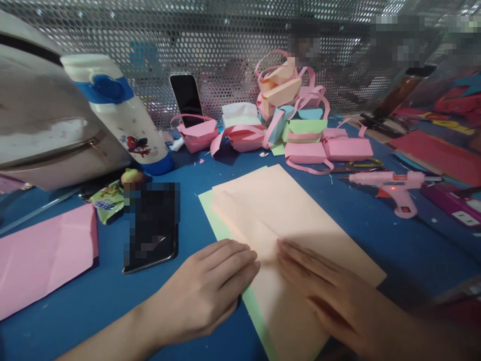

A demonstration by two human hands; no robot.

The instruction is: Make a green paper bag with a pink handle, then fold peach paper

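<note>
A peach sheet of paper [315,215] lies at a slant in front of me, with a flap or crease running across its left part. Beneath it, a green sheet [255,306] shows along the left edge. My left hand [214,283] is at the peach paper's left side, fingers together and curled over its edge; the thumb is mostly hidden. Flat on the peach paper, my right hand [334,293] rests with its fingers stretched out and the fingertips near the crease.
A dark phone [154,235], a snack packet [108,200] and pink paper [48,255] lie to the left. Behind stand a bottle [124,120], a bag [48,110] and several small paper bags [199,134]. A pink glue gun [394,185] lies right, beside a purple power strip [454,205].
</note>
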